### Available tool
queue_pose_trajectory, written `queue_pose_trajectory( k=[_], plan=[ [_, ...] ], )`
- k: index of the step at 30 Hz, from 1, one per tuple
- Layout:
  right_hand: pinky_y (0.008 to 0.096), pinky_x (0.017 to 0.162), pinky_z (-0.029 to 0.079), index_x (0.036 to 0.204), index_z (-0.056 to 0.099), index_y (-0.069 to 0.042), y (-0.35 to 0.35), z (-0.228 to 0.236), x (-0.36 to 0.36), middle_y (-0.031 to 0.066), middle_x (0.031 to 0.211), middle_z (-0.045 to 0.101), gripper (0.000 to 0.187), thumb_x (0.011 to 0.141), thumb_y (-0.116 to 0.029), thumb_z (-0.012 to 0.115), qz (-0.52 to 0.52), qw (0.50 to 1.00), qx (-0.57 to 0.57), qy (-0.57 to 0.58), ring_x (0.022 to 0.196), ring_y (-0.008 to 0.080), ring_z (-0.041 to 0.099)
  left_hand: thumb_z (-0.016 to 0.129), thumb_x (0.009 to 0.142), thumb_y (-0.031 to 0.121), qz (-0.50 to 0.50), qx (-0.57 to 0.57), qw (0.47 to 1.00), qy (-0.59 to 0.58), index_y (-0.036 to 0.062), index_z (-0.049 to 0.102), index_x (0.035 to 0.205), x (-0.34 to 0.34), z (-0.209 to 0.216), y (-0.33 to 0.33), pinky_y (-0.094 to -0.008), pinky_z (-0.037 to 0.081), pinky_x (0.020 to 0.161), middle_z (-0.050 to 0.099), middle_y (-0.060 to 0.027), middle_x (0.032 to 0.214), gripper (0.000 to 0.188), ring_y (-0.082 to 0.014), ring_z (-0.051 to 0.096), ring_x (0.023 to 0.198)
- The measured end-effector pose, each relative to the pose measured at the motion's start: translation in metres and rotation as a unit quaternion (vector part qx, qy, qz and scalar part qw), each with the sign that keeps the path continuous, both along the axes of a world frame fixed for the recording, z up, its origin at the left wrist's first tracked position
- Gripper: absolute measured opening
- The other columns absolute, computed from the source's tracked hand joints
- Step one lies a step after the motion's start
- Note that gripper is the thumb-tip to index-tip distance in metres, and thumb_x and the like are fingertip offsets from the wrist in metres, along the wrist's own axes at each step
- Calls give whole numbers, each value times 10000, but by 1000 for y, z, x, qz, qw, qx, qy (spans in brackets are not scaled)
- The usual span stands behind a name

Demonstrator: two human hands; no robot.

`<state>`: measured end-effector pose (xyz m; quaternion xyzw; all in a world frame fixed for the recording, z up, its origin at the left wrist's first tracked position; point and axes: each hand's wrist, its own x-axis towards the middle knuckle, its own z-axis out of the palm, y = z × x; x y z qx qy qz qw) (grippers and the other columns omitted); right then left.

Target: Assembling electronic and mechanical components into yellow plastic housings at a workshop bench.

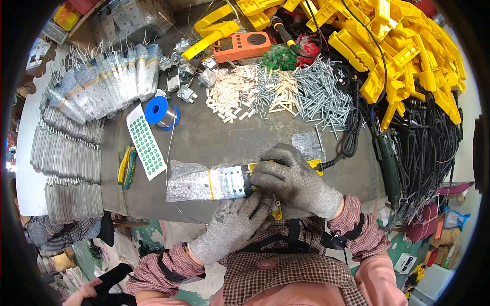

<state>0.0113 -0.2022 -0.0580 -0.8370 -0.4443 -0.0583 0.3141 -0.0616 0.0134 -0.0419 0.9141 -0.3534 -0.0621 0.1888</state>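
Observation:
Both my hands wear grey gloves and meet over a yellow plastic housing [315, 166] at the table's near edge. My right hand [293, 176] lies across the housing from above with its fingers curled round it, hiding most of it. From the near side my left hand [229, 224] reaches in, its fingers pressed together against the housing's end; what lies between those fingertips is hidden. A flat metal piece in bubble wrap [194, 183], banded in yellow, sticks out to the left of the housing. A black cord [334, 160] leaves the housing's right side.
Behind lie a grey moulded plate [308, 145], screws [326, 92], pale sleeves [232, 89], an orange multimeter [242, 46] and yellow shells [403, 51]. Solder wire [162, 113], a sticker sheet [146, 143] and pliers [126, 167] are left; a green-bodied tool [389, 168] and cords [429, 153] right.

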Motion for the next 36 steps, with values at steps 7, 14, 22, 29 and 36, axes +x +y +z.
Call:
queue_pose_trajectory(
  k=[7, 14, 22, 29, 36],
  plan=[
    [517, 1059, 430, 981, 676, -91, 9, -1, -5, 67, 1117, 570, 248, 741, -152, 674, -120, 990, -68, 8, 1190, 318, 525, 704, 908, 330, -7, 20, 999, -46, 65, 622, 1278, -3, -1, 1, -421, 533, 814, 610, -147, 1274, 463, -285, 648, 999],
    [471, 1014, 462, 1016, 672, -112, 0, -6, -4, 61, 1117, 609, 324, 697, -105, 728, -33, 998, -21, -41, 1143, 302, 550, 720, 889, 323, -7, -13, 999, -44, 72, 633, 1258, 1, 1, 2, -425, 537, 784, 628, -132, 1238, 456, -295, 664, 956],
    [485, 1056, 432, 1084, 680, -80, -6, 0, 1, 116, 1157, 606, 365, 734, -170, 729, 5, 996, -64, 56, 1195, 339, 533, 772, 833, 302, -2, -55, 998, 10, 67, 643, 1241, 6, -1, 2, -439, 541, 750, 650, -125, 1151, 488, -313, 677, 930],
    [513, 1071, 428, 1095, 665, -102, -6, 11, 2, 98, 1134, 593, 395, 711, -122, 757, 14, 994, -53, 93, 1243, 345, 530, 847, 734, 323, -2, -92, 996, 16, 77, 589, 1332, 3, -8, 8, -431, 521, 829, 618, -120, 1238, 697, -297, 650, 999],
    [464, 1033, 462, 1012, 702, -128, -1, 16, -1, 73, 1064, 600, 272, 742, -165, 720, -20, 997, -71, 14, 1180, 302, 549, 833, 749, 307, 9, -102, 995, 10, 87, 590, 1349, -2, -13, 11, -433, 510, 854, 616, -128, 1292, 683, -294, 651, 998]
  ],
)
